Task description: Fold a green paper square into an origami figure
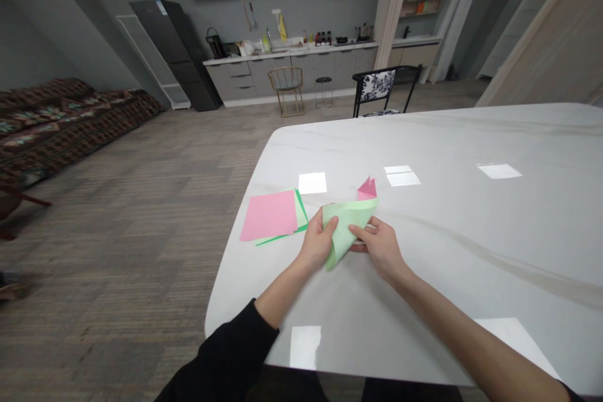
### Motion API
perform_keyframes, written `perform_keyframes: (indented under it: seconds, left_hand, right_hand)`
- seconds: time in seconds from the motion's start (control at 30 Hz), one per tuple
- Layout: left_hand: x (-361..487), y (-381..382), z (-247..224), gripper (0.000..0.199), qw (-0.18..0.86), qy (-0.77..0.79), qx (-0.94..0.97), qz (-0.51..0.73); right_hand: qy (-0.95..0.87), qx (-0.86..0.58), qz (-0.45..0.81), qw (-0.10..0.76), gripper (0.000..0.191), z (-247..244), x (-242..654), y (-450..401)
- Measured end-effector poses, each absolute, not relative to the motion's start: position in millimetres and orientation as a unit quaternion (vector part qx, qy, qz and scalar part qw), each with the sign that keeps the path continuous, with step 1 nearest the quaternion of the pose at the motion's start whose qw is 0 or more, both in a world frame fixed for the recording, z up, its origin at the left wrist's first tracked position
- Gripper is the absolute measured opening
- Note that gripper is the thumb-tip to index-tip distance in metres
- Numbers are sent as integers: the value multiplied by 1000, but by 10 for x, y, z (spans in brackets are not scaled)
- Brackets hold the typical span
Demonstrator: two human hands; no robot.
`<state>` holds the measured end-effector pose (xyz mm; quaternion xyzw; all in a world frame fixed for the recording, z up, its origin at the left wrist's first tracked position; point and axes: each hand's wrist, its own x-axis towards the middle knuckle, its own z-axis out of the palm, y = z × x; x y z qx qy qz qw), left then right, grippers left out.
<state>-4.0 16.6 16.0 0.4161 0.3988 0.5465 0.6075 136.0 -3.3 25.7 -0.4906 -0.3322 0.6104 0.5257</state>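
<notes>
Paper (346,213) in light green is held between the two hands, over the white table (494,220); contact of its lower edge with the surface cannot be confirmed. Left hand (319,240): partly closed, thumb on the upper face, fingers mostly hidden behind, gripping the left margin. Right hand (382,246): partly closed, thumb extended against the near face, fingers curled behind the right margin, with the paper between them.

Material layout: a folded pink piece (367,189) stands just beyond the paper, ahead of the right hand. To the left of the left hand lies a flat pink sheet (271,217); a light green sheet (301,217) and a dark green sheet (303,227) project from beneath it toward that hand.

Progress status: the paper in the hands is bent over on itself, with rounded edges and a curled lower corner below the thumbs. No sharp crease is visible, so folding is judged to be at an early stage, with flattening and creasing outstanding. The piece beyond the right hand shows defined points and appears shaped. The sheets beside the left hand show no folds in their visible areas and are judged unworked.
</notes>
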Motion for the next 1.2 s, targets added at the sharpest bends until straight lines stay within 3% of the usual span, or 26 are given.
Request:
perform_keyframes:
  seconds: [0.23, 0.37, 0.67, 1.2]
  left_hand:
    - [-229, 217, 317, 35, 728, 384, 300, 482]
    - [-290, 224, 345, 35, 763, 335, 306, 460]
    - [-16, 81, 303, 42, 724, 321, 337, 510]
    - [-52, 155, 193, 42, 706, 343, 317, 533]
  right_hand:
    - [-420, -374, 684, 465, 41, 386, 1438, -71]
    - [-414, -395, 683, 453, 40, 318, 1410, -70]
    - [-350, -484, 587, 547, 33, 185, 1344, -48]
    - [-297, -467, 634, 541, 35, 223, 1343, -52]
